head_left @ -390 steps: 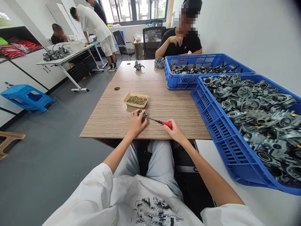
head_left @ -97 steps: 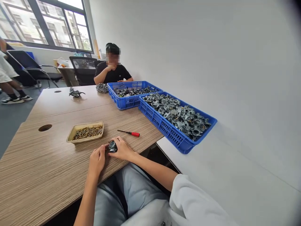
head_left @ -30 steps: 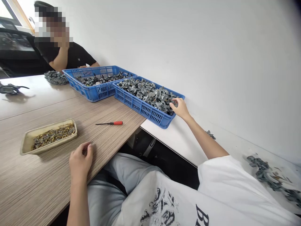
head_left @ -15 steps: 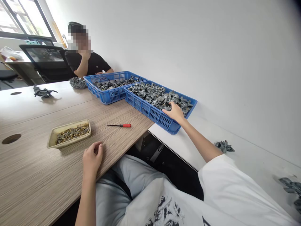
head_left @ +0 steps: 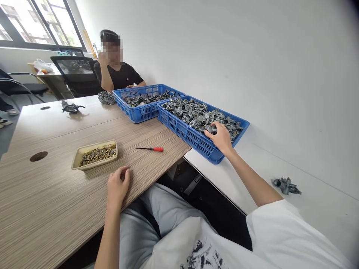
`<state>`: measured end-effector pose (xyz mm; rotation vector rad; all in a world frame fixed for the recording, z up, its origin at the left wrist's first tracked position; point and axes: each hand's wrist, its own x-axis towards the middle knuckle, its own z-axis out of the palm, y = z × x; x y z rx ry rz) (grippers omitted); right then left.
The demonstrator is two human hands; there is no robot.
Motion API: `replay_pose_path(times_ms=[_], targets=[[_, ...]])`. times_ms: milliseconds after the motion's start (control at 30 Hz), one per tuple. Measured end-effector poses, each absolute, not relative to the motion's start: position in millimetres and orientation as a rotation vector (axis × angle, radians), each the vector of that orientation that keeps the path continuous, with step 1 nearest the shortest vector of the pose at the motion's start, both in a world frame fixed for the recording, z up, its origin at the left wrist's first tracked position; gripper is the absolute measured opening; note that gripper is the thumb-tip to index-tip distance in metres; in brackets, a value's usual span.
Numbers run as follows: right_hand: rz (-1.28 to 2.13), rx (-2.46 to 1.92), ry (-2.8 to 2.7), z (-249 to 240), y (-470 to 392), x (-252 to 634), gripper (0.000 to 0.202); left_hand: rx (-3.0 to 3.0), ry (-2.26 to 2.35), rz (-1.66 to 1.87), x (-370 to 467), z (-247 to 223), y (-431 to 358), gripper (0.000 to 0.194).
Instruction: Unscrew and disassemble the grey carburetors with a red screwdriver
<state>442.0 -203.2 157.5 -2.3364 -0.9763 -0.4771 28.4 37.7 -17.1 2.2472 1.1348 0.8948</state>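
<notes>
On the desk (head_left: pixel 70 198), a screwdriver (head_left: pixel 157 149) lies right of a tub (head_left: pixel 77 158), toward the near right corner, by which a parts-filled crate (head_left: pixel 190 139) stands; another crate (head_left: pixel 146 115) stands behind it, a loose part (head_left: pixel 71 108) near the far edge.

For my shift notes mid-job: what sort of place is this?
Probably a small assembly or repair workshop: blue crates heaped with metal parts, a tray of small metal pieces, and a screwdriver lying on the table.
</notes>
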Motion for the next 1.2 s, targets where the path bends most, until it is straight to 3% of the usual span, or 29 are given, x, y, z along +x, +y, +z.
replay_pose_path(times_ms=[300,567,867,1000,1200], targets=[[-0.555,-2.202,-1.009,175,-211,445,0.043,2.234,1.151,0.893,29,-15,34,0.038],[-0.898,-2.222,-0.620,189,-300,491,0.053,2.247,1.144,0.910,29,-19,36,0.039],[-0.799,-2.330,-0.130,110,-403,526,0.043,2.259,1.152,0.869,30,-16,33,0.040],[-0.718,-2.311,-0.086,88,-412,503,0.042,2.251,1.168,0.860,28,-17,35,0.038],[-0.866,-2.068,-0.351,117,-366,413,0.044,2.166,1.065,0.882,45,7,9,0.039]])
